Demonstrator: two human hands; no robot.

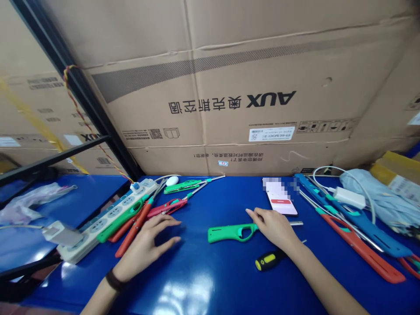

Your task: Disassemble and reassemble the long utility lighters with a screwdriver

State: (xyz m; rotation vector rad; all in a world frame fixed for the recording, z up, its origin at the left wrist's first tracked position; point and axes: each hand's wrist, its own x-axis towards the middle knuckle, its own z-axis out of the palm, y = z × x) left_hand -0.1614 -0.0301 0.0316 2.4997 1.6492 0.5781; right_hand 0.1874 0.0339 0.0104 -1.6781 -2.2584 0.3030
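Observation:
A green long-necked gas lighter (226, 233) lies level above the blue table, its handle pointing left. My right hand (274, 225) is closed over its metal barrel, whose tip shows beyond the hand; whether the lighter rests on the table I cannot tell. My left hand (155, 238) is open, fingers apart and curved, with nothing in them. It is beside a pile of lighters, nearest a red lighter (167, 206). A black-and-yellow screwdriver (269, 260) lies below my right hand, its middle partly hidden by my wrist.
On the left stand a white power strip (116, 210) with a plugged-in charger (62, 234) and a black metal rack (95, 109). A phone (284, 205) lies behind my right hand. To the right are blue lighters (370, 232) and an orange lighter (367, 251). A large cardboard box (213, 65) walls the back.

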